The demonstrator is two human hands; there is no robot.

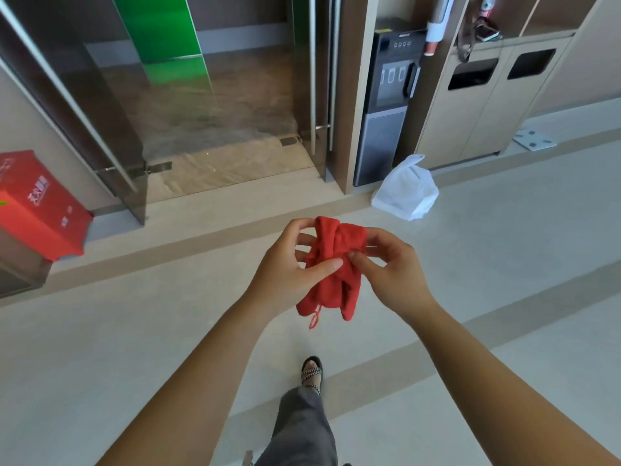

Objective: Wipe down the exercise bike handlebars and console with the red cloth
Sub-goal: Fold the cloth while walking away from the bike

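At the far left, well apart from the red cloth (331, 267), a red cardboard box (37, 205) sits on a low stand against the wall. Next to it, further right, are the glass doors (188, 95) with long metal handles. In the middle, the left hand (289, 267) and the right hand (391, 267) hold the red cloth in the air above the pale floor (504, 264), in front of the person's body. The left grip pinches the bunched cloth between thumb and fingers; the right grip pinches its right edge with the fingertips. A loose thread hangs from the bottom of the cloth. Below the cloth, one foot in a patterned sandal (312, 371) steps forward. Beyond the cloth, to its right, a white plastic bag (406, 193) lies on the floor, just beside a dark water dispenser (386, 105). Further right stands a beige cabinet (487, 105) with two bin openings.
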